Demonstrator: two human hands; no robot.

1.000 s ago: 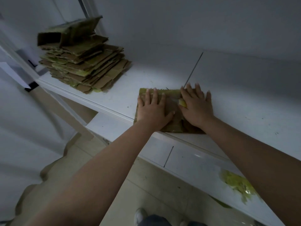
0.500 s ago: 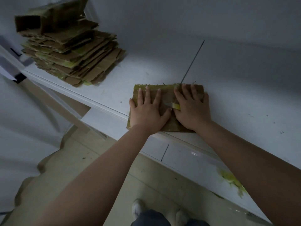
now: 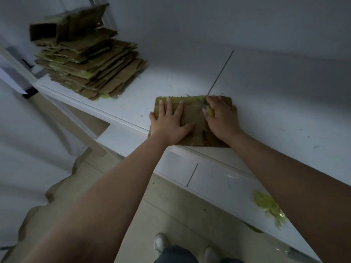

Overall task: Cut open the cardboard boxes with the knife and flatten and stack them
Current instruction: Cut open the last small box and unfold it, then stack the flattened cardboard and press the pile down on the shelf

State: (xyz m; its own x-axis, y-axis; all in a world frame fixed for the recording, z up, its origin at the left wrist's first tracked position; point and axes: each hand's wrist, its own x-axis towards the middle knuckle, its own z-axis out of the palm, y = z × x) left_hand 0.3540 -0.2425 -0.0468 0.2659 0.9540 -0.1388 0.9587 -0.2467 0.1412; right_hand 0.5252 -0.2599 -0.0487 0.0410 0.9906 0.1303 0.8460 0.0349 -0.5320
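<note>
A flattened brown cardboard box (image 3: 193, 118) with yellow-green tape lies at the near edge of the white table (image 3: 284, 103). My left hand (image 3: 169, 122) presses flat on its left half, fingers spread and straight. My right hand (image 3: 222, 118) rests on the right half with its fingers curled round a yellow-handled knife (image 3: 209, 111). The knife's thin blade points up-left over the cardboard. Most of the handle is hidden under the hand.
A tall stack of flattened cardboard (image 3: 91, 71) sits at the back left of the table, with one box that is not flattened (image 3: 66, 25) on top. Yellow-green tape scraps (image 3: 269, 205) lie at the table's near right edge. A large cardboard sheet (image 3: 57, 205) covers the floor below.
My right hand slid toward the box's right edge and its fingers curled in round the knife. My left hand stayed flat on the box and spread its fingers a little wider.
</note>
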